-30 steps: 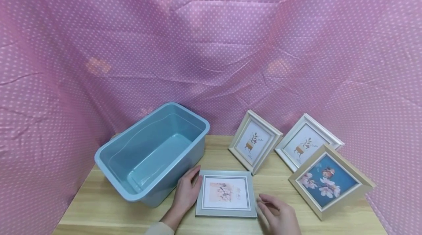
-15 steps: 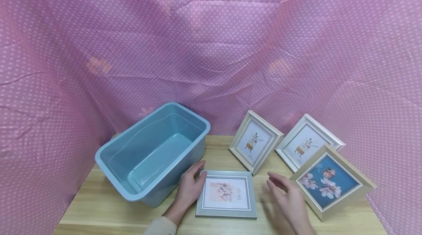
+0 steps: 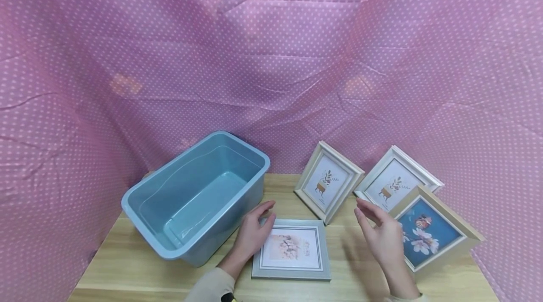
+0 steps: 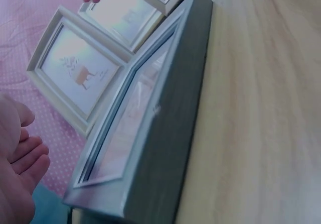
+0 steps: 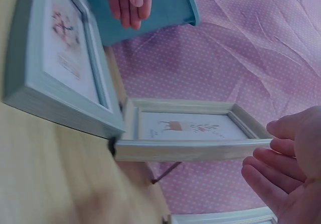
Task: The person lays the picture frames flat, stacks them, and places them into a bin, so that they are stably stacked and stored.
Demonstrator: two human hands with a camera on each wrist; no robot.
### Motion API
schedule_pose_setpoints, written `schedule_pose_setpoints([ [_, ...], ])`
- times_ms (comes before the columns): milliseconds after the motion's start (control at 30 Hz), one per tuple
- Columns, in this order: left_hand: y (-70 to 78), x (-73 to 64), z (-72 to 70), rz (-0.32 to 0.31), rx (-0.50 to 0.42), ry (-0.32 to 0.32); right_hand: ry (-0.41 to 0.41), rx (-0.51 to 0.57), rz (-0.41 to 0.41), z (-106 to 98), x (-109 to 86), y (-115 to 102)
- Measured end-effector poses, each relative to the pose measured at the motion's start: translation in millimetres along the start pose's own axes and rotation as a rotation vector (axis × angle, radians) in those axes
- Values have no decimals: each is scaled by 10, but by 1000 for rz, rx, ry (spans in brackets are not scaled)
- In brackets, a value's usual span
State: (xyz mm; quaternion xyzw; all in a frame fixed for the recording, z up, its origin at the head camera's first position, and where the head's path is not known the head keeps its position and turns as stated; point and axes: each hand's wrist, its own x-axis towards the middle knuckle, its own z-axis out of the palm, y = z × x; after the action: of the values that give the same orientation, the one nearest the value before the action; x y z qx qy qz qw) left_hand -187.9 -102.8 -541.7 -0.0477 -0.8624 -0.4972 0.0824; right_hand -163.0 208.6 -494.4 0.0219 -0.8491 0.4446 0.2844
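A silver-grey picture frame [image 3: 297, 274] with a pale blossom print lies face up on the table. My left hand [image 3: 253, 231] is over its upper left corner, beside the bin, with relaxed fingers and nothing in them; the left wrist view shows it apart from the frame. Fingers loosely bent, my right hand [image 3: 383, 237] hovers with nothing in its grasp. It overlaps the left side of a gold-rimmed frame [image 3: 432, 231] with blossoms on blue. Further back, a cream frame [image 3: 326, 184] with a potted-plant print stands tilted, and a similar white frame [image 3: 392, 182] leans to its right.
A blue-grey plastic bin [image 3: 199, 198] stands at the left with its inside bare. Pink dotted cloth [image 3: 271, 80] hangs behind and at both sides of the wooden table [image 3: 140, 273]. A prop leg [image 5: 168, 171] supports the cream frame from behind.
Both hands have risen away from the flat frame's side edges. The left went up and slightly right; the right went up and right toward the standing frames. The frames have stayed put.
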Motion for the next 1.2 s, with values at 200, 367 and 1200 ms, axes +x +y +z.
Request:
schedule_pose_setpoints([
  [200, 72, 75, 55, -28, -15, -33, -7, 60, 57, -34, 180, -19],
  [367, 107, 136, 114, -20, -43, -48, -21, 98, 125, -35, 331, 4],
  [1200, 274, 417, 301, -69, -141, -119, -15, 64, 255, 178, 681, 75],
])
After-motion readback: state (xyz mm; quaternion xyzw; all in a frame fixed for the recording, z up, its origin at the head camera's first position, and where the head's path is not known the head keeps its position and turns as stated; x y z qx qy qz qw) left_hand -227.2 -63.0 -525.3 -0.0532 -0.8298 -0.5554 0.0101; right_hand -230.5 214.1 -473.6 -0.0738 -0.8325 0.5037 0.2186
